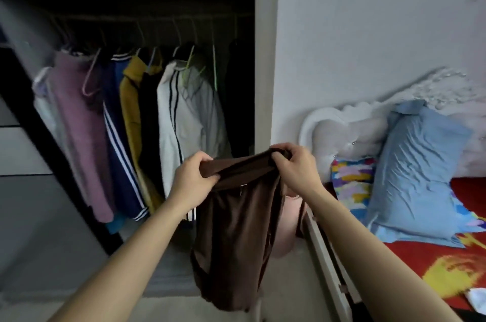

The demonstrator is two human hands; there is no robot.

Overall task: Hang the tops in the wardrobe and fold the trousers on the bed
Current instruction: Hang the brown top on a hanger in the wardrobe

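The room is a small bedroom: an open wardrobe (263,58) fills the left side, and a bed (420,263) with a red patterned cover stands at the right, against a white wall. Inside the wardrobe many tops (181,121) hang close together on a rail (147,18), among them a pink one, a blue one with white stripes, a yellow one and a white jacket. At the head end of the bed a blue pillow (418,169) leans on the white headboard (342,132). Between the wardrobe and the bed, in front of the person, a brown garment (236,229) hangs in the air. The left hand (190,177) grips one end of its upper edge with curled fingers and thumb, and the right hand (294,164) pinches the other end, so this edge is stretched between them and the rest falls freely down. The upper edge looks like a waistband, so I judge it is a pair of trousers or shorts, though I cannot be fully sure. If so, the step in hand is the folding, and it is only at its beginning. The next move calls for a turn to the right, to bring the garment over the near edge of the bed, lay it flat on the red cover and put one leg on the other. Both hands should hold on until the cloth lies down, otherwise it may slip to the floor.
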